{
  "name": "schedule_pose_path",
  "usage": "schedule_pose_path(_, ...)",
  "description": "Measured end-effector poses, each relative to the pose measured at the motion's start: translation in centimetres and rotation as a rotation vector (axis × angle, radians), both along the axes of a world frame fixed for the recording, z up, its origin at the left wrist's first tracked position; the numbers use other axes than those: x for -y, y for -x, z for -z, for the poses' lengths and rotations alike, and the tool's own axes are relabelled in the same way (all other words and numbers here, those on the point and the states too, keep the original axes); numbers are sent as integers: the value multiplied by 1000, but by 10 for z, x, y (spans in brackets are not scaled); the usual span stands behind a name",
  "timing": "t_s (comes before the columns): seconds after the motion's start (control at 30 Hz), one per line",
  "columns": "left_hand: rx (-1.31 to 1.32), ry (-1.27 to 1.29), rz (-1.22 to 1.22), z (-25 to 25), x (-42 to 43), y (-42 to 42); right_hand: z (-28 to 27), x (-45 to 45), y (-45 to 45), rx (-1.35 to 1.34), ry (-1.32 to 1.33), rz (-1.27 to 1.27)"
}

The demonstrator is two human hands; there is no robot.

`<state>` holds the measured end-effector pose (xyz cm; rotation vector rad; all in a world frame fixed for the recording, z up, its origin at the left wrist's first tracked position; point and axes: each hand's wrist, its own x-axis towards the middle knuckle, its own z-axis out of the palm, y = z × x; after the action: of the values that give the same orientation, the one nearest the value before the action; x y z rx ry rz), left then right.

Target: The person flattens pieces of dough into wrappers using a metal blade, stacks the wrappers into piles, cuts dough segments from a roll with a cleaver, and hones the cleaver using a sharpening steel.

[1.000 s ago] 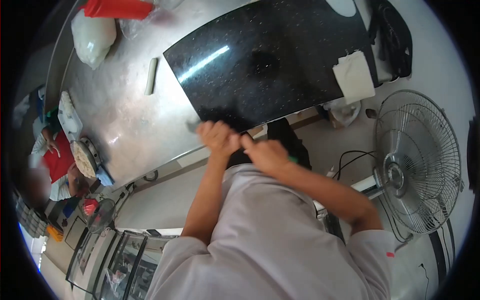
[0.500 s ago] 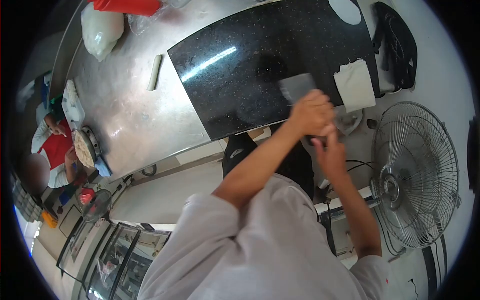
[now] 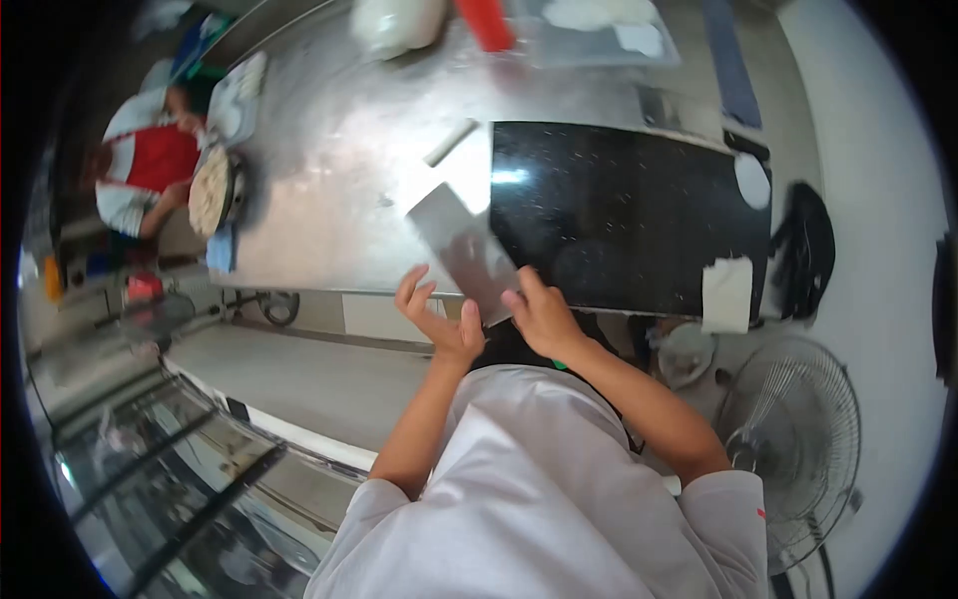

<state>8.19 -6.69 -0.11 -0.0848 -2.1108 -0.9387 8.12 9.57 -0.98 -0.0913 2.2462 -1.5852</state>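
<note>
A cleaver (image 3: 464, 250) with a broad, rectangular metal blade is tilted up in front of me, over the near edge of the table. My right hand (image 3: 544, 314) is closed at its lower end; the handle is hidden. To the left of the blade, my left hand (image 3: 444, 324) is palm up with its fingers apart, its thumb close to the metal; whether they touch I cannot tell. Beyond the blade's tip, a short pale roll (image 3: 451, 143) lies on the steel table (image 3: 319, 200). A black speckled slab (image 3: 619, 220) lies on the right.
A folded white cloth (image 3: 726, 295) hangs over the slab's near right corner, with a white disc (image 3: 751, 181) behind it. A fan (image 3: 798, 449) stands at right. At the back are a white bag (image 3: 397, 25) and a clear tray (image 3: 599, 50). Another person (image 3: 150, 160) works by a round pan (image 3: 215, 190).
My view has turned left. Both hands and the cleaver have moved left from the slab's near right side. My left hand has opened and come away from the cleaver.
</note>
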Motion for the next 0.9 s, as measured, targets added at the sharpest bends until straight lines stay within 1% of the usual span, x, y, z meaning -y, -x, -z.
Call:
schedule_pose_path(0.03,145,-145,-46,2,5,-21,1,5,9,217,64,-8)
schedule_pose_path(0.1,417,-460,-120,10,16,-60,11,31,21,227,398,95)
schedule_pose_path(0.13,684,-770,55,11,25,-70,17,43,26,240,569,145)
schedule_pose_path(0.17,936,-1077,254,10,35,-76,11,53,32,250,615,95)
schedule_pose_path(0.2,1031,-1379,386,-2,40,-69,6,63,36,311,605,87)
schedule_pose_path(0.23,1066,-1653,526,-18,38,-64,0,74,39,370,592,82)
schedule_pose_path(0.27,1098,-1594,536,-17,45,-55,-4,86,42,426,577,80)
schedule_pose_path(0.3,1137,-1534,545,-16,54,-47,3,106,40,383,626,125)
schedule_pose_path(0.33,1183,-1474,554,-15,59,-42,7,114,40,364,595,88)
schedule_pose_path(0.37,1141,-1522,500,-14,61,-40,3,124,43,342,565,58)
schedule_pose_path(0.4,1110,-1495,438,-17,71,-42,-1,132,47,313,534,40)
schedule_pose_path(0.47,1085,-1420,395,-21,87,-45,-6,133,65,-59,345,1)
schedule_pose_path(0.53,1071,-1358,336,-9,118,-52,-12,116,82,-415,98,12)
schedule_pose_path(0.57,1082,-1310,315,-5,134,-54,-17,106,88,-325,169,135)
schedule_pose_path(0.6,1091,-1258,285,-2,151,-56,-19,91,95,-346,127,183)
schedule_pose_path(0.67,1085,-1277,234,7,178,-60,-19,51,107,-376,60,260)
schedule_pose_path(0.7,1095,-1298,191,12,188,-62,-20,32,111,-317,119,334)
schedule_pose_path(0.8,1096,-1338,54,14,202,-62,-5,-42,127,-313,102,475)
schedule_pose_path(0.87,1082,-1339,-20,11,203,-55,1,-98,138,-362,-18,505)
schedule_pose_path(0.9,1068,-1336,-52,10,199,-52,-9,-121,143,-389,-177,489)
